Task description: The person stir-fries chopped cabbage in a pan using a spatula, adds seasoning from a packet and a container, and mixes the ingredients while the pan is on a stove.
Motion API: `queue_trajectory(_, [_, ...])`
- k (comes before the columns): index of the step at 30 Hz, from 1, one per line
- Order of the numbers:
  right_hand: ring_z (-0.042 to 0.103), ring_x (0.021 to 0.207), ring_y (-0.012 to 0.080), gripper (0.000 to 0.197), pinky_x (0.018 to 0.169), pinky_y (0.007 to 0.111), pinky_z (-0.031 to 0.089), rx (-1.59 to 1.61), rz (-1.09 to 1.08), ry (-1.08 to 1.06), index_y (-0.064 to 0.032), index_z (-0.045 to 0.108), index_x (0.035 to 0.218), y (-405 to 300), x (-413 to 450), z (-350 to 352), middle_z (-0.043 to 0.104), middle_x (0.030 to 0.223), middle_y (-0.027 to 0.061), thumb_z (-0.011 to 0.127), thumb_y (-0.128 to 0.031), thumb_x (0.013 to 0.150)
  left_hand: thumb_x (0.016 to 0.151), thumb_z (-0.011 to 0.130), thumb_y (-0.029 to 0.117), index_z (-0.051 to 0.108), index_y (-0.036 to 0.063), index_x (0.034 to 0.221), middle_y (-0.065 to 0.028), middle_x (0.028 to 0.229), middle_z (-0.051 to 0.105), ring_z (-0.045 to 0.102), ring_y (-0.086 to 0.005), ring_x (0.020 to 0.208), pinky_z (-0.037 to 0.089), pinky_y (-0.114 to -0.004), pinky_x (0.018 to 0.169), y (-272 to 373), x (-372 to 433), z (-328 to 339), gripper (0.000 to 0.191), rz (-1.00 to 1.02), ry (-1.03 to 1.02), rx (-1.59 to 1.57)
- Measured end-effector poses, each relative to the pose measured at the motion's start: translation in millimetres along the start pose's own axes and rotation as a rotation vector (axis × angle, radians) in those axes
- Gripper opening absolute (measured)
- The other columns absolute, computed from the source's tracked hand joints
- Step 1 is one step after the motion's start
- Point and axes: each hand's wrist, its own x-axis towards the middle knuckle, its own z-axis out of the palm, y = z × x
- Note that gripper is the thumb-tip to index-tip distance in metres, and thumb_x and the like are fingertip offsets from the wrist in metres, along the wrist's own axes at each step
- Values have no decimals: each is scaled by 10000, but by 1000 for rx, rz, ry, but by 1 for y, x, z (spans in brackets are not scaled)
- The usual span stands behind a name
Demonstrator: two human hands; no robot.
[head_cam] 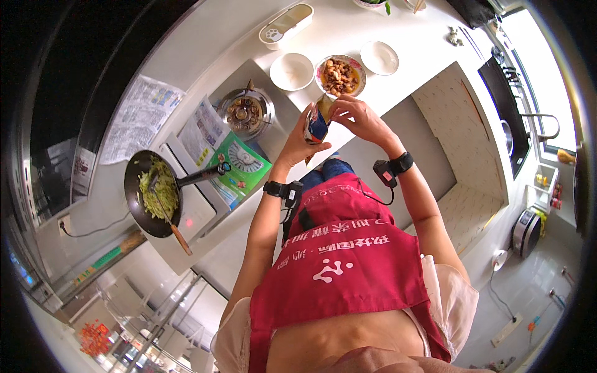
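Note:
My left hand (297, 142) is wrapped around a small blue, red and white foil packet (316, 125), held upright above the counter's front edge. The fingers of my right hand (361, 120) are bent at the packet's upper edge, where a gold-coloured part shows; my hand hides the exact contact. Just beyond the packet stands a patterned bowl of browned diced meat (339, 76) in oil. A white bowl (292, 72) with a little residue sits to its left, and a smaller white bowl (379, 58) to its right.
At left, a black wok (132, 205) of shredded green vegetable holds a wooden-handled spatula (180, 238) and rests on a white cooktop (198, 205). Printed sheets (242, 161) lie near a gas burner (243, 113). An oval white container (287, 25) stands behind. A sink (517, 158) is at right.

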Motion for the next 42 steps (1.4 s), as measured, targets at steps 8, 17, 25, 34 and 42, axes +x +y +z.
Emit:
queue_trajectory(8, [748,943,240,574,854,359,614,160,167,210,-115,512,1479,36,-18,-6,678,1140,135,648,40,943,618,998,323,386,29,1545,-249,1329,590,588,-392,1232,484,-473,1055,-38,36,-21,1150,59,217,418])
queue_trajectory(17, [744,933,252,570,822,382,610,126,371,278,-111,509,1474,114,-58,-23,712,1047,128,613,33,933,655,997,317,409,1,1507,-241,1378,552,551,-367,1292,467,-481,1084,-12,90,-19,1082,-66,171,725])
queue_trajectory(25, [722,922,318,463,818,419,585,140,446,290,-85,545,1404,165,-76,-48,717,1024,148,616,-23,951,623,1003,262,421,42,1495,-247,1301,583,580,-387,1222,488,-494,1049,2,139,7,1071,-117,146,876])
queue_trajectory(34, [734,914,272,507,813,396,606,131,494,280,-109,534,1440,202,-79,-72,718,1027,138,580,20,952,593,995,209,442,102,1485,-231,1230,592,578,-406,1165,498,-518,1000,0,169,14,1055,-226,218,1064])
queue_trajectory(42, [727,915,269,521,817,391,601,126,467,282,-114,526,1446,217,-74,-76,710,1029,129,584,24,947,598,969,151,433,144,1499,-234,1190,573,551,-434,1140,470,-546,1012,4,173,16,1048,-230,243,1100])
